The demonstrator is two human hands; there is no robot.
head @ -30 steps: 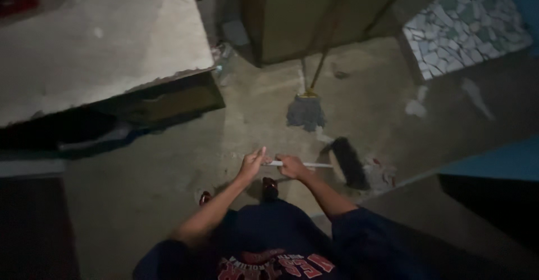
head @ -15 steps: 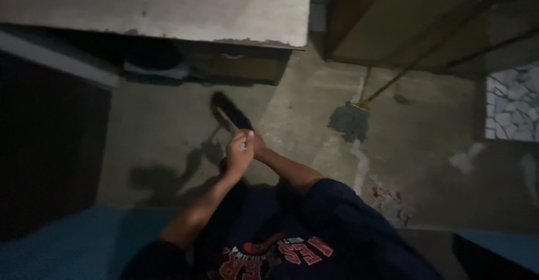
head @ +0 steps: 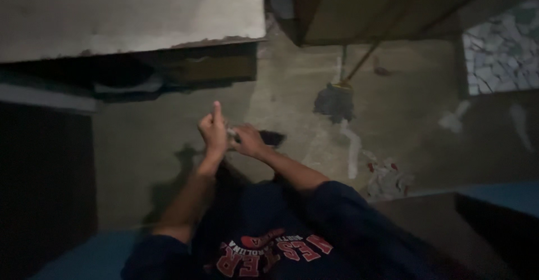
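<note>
Over the concrete floor (head: pixel 140 145), in the head view, left hand (head: pixel 214 129) and right hand (head: pixel 247 141) meet, touching, each grip closed around a small pale object (head: pixel 232 132), too dim to identify. Far right, a mop (head: pixel 334 101) rests on the floor; a grey desk (head: pixel 129 10) stands far left.

Two hands (head: pixel 230 137) — one mop (head: pixel 334 101), one table (head: pixel 112 16), one crumpled rag (head: pixel 387 179)

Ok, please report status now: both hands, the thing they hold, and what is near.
Left hand and right hand together, closed on small pale object, too dim to identify. Mop head on floor, apart. Nothing between.
</note>
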